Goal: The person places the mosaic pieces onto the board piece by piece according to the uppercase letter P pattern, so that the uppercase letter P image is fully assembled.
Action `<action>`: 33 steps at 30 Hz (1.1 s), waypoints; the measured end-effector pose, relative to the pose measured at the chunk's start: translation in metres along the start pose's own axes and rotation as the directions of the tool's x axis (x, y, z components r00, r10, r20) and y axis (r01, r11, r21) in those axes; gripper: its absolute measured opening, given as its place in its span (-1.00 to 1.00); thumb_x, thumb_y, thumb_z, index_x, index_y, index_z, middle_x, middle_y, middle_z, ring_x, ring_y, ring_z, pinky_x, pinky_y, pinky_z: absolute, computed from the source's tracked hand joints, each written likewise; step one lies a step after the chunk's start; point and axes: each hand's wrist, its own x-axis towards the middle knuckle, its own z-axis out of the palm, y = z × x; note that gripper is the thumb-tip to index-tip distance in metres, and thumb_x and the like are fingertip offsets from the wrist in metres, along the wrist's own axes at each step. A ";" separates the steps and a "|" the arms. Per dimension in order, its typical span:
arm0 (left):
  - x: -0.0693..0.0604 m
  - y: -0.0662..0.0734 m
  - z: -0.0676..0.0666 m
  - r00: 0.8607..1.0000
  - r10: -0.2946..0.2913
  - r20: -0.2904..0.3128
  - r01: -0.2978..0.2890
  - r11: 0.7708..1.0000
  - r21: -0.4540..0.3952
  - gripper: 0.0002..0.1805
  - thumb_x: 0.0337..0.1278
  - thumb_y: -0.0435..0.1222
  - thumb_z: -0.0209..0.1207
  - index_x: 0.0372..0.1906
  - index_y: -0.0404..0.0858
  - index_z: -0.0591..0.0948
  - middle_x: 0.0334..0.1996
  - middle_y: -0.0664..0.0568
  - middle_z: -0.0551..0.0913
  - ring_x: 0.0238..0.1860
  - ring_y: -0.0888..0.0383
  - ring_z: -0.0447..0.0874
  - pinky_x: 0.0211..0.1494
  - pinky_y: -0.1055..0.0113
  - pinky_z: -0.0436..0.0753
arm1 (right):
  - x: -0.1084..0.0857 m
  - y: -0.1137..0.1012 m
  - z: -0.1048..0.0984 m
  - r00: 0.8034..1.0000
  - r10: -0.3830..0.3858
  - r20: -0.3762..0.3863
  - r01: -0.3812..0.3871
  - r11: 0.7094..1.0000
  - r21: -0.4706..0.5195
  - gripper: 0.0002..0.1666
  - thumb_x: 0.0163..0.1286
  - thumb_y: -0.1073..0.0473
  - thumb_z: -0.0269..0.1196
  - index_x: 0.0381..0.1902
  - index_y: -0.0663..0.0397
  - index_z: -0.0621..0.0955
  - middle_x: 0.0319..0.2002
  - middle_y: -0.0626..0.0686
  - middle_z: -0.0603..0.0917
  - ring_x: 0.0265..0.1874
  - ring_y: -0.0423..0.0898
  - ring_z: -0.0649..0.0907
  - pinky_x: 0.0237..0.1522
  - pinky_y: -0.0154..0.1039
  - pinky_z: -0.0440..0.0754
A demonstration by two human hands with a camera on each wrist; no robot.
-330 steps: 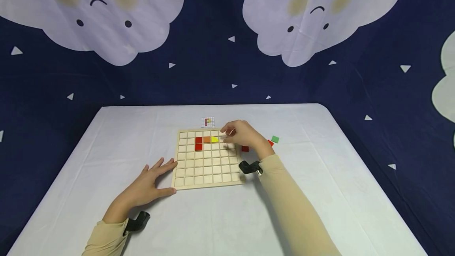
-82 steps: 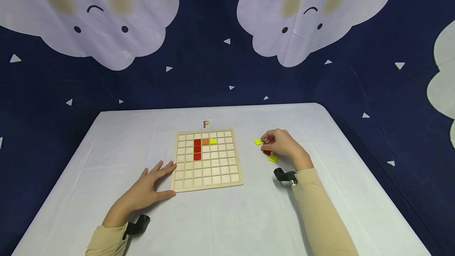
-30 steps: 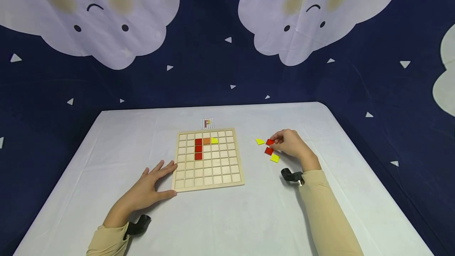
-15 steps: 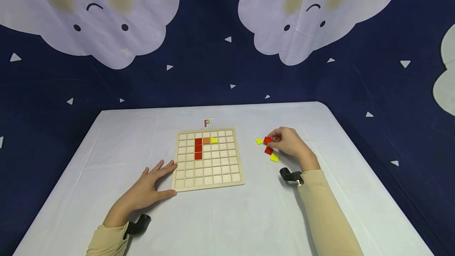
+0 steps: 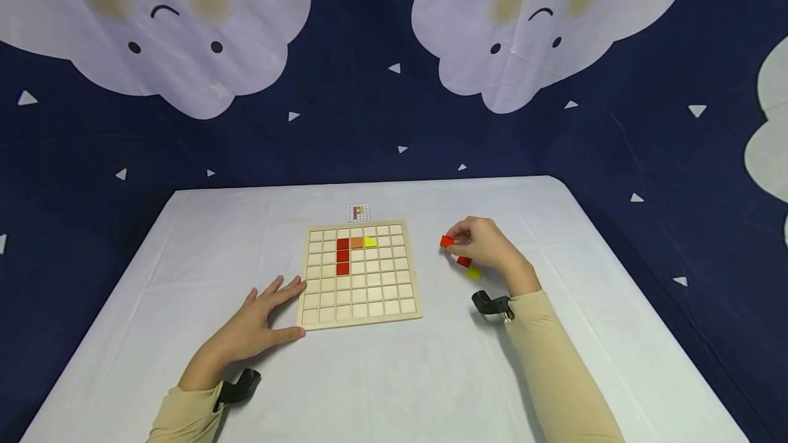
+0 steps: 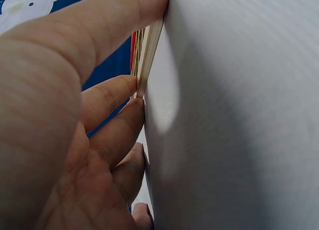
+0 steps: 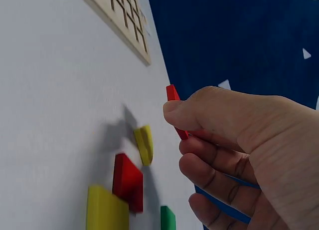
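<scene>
In the head view, my left hand (image 5: 254, 325) lies spread on the table, its thumb and fingertips touching the left side of a square wooden grid board (image 5: 369, 294). The left wrist view shows thumb and fingers (image 6: 119, 127) against the board's edge (image 6: 151, 55). Between thumb and fingertips, my right hand (image 5: 489, 246) pinches a red square tile (image 5: 447, 241), raised above the table right of the board. Below it in the right wrist view lie a yellow curved-edge tile (image 7: 145, 146), another red tile (image 7: 127, 182), a yellow square tile (image 7: 107, 210) and a green tile (image 7: 168, 218).
On the board, several red tiles (image 5: 343, 256) form a column, with an orange tile (image 5: 357, 243) and a yellow tile (image 5: 370, 242) right of its top. A small printed grid card (image 5: 358, 212) lies behind the board. White cloth covers the table (image 5: 382, 381).
My right hand has lifted a red tile from the loose group and carried it left. Since the oldest frame, the board's red column has grown by one tile. My left hand stays put.
</scene>
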 end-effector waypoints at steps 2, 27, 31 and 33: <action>0.000 0.000 0.000 1.000 0.000 0.001 0.000 1.000 0.003 -0.05 0.10 -0.01 0.58 0.58 -0.15 0.48 0.62 -0.20 0.38 0.69 -0.46 0.04 0.58 -0.66 -0.13 | 0.000 -0.004 0.001 1.000 -0.005 0.002 0.005 1.000 -0.002 -0.70 0.38 0.16 0.48 0.02 0.16 0.80 -0.12 0.08 0.79 -0.15 -0.04 0.71 -0.08 -0.19 0.70; 0.000 0.001 -0.001 1.000 -0.026 0.014 0.026 1.000 0.001 -0.04 0.09 0.02 0.57 0.59 -0.13 0.46 0.64 -0.18 0.36 0.71 -0.45 0.01 0.59 -0.64 -0.15 | 0.006 -0.046 0.028 0.991 -0.132 0.024 0.131 0.991 0.029 -0.73 0.31 0.23 0.48 -0.02 0.08 0.84 -0.17 -0.01 0.80 -0.16 -0.07 0.70 -0.07 -0.22 0.66; 0.000 0.001 -0.001 1.000 -0.017 0.008 0.017 1.000 -0.002 -0.05 0.09 0.01 0.57 0.59 -0.14 0.47 0.63 -0.19 0.37 0.70 -0.46 0.03 0.58 -0.65 -0.14 | 0.009 -0.055 0.035 0.988 -0.150 0.032 0.149 0.988 0.037 -0.72 0.29 0.21 0.51 -0.03 0.08 0.84 -0.17 -0.01 0.80 -0.15 -0.07 0.70 -0.02 -0.19 0.68; 0.000 0.002 -0.001 1.000 -0.016 0.008 0.016 1.000 -0.004 -0.05 0.09 0.01 0.57 0.58 -0.14 0.47 0.63 -0.19 0.37 0.70 -0.46 0.03 0.58 -0.65 -0.14 | 0.010 -0.059 0.039 0.987 -0.157 0.040 0.155 0.987 0.042 -0.71 0.29 0.18 0.53 -0.03 0.07 0.84 -0.17 -0.01 0.80 -0.15 -0.07 0.70 -0.02 -0.19 0.69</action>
